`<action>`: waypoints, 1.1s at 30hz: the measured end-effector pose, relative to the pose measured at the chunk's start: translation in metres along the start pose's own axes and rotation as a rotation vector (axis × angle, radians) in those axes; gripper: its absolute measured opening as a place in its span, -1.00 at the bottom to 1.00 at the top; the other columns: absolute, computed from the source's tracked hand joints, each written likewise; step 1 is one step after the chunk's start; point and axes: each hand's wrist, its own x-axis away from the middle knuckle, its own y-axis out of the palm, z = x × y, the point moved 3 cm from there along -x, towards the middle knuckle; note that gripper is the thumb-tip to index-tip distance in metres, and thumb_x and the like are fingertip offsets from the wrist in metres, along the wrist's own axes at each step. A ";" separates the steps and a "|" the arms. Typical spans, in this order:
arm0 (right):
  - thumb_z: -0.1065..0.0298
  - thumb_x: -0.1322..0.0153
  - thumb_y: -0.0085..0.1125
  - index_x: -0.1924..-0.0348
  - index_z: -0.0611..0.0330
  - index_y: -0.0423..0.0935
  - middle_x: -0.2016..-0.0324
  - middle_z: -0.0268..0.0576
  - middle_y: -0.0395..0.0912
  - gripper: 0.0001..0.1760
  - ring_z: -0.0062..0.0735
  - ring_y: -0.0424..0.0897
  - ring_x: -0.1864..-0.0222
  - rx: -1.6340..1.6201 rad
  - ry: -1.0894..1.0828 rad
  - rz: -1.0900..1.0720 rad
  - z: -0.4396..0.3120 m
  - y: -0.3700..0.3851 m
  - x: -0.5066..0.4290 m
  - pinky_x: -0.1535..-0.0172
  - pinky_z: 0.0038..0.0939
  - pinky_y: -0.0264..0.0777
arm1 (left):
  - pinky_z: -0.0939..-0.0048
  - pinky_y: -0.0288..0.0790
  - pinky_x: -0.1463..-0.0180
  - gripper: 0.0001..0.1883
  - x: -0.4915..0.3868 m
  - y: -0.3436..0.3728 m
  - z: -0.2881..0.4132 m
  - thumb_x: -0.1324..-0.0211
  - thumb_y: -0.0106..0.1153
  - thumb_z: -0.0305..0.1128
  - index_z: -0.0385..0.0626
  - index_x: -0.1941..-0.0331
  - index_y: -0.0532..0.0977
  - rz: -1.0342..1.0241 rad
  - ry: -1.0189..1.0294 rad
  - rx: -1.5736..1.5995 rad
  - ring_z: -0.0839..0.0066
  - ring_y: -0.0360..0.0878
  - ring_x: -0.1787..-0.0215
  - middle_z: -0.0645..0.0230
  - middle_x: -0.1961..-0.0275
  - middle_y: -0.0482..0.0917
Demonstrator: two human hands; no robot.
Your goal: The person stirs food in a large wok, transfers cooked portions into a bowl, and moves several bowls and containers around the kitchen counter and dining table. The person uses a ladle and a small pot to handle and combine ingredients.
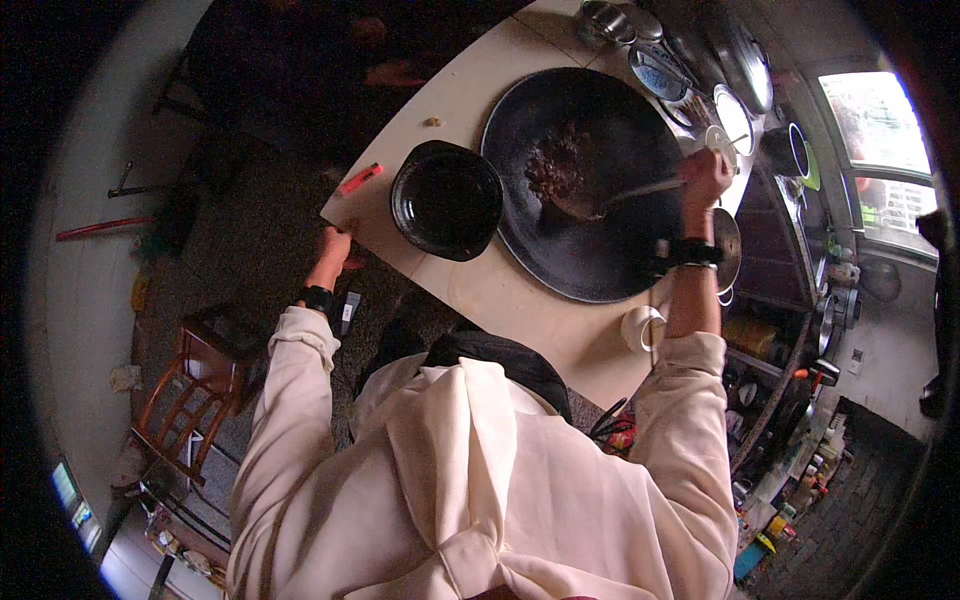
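My right hand [706,176] grips the handle of a cooking spatula [645,190] above the right side of a large black wok [600,259]. The spatula's blade end lies by a heap of dark reddish-brown chopped food [555,165] inside the wok. At the near left corner of the white countertop [472,289] is my left hand [334,246], its fingers curled and partly hidden; whether it grips the edge I cannot tell. Between that corner and the wok sits a glossy black bowl [446,199], with no contents visible. A red lighter-like object [361,180] lies near the corner.
A white cup [643,328] stands near the counter's front edge, below my right forearm. Bowls, including a blue-patterned one [660,71], crowd the far right side. Another person's hand [394,73] shows dimly beyond the counter. A wooden chair [187,405] stands at left.
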 end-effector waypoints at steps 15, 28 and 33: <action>0.36 -0.37 -0.12 0.71 0.13 0.26 0.80 -0.31 0.24 -0.68 -0.52 0.20 0.82 -0.338 0.256 -0.069 0.010 -0.016 -0.009 0.73 -0.47 0.14 | 0.19 0.52 0.29 -0.50 0.022 -0.002 0.019 -0.13 0.08 -0.07 -0.29 0.03 0.42 0.163 0.055 -0.194 0.18 0.54 0.10 0.06 0.04 0.51; 0.31 -0.36 -0.11 0.71 0.15 0.28 0.79 -0.29 0.24 -0.67 -0.53 0.24 0.78 -0.179 0.269 0.009 0.029 -0.018 -0.005 0.68 -0.49 0.15 | 0.25 0.57 0.51 -0.49 0.045 0.002 0.035 -0.16 0.04 -0.04 -0.27 0.02 0.40 0.012 -0.016 -0.024 0.28 0.57 0.29 0.22 0.24 0.53; 0.35 -0.30 0.01 0.61 0.27 0.39 0.75 -0.20 0.40 -0.77 -0.47 0.36 0.76 -0.488 0.245 0.071 0.032 -0.019 -0.010 0.71 -0.46 0.28 | 0.27 0.58 0.51 -0.49 0.047 0.002 0.041 -0.16 0.03 -0.02 -0.23 0.00 0.39 0.075 0.103 -0.131 0.26 0.56 0.29 0.18 0.18 0.52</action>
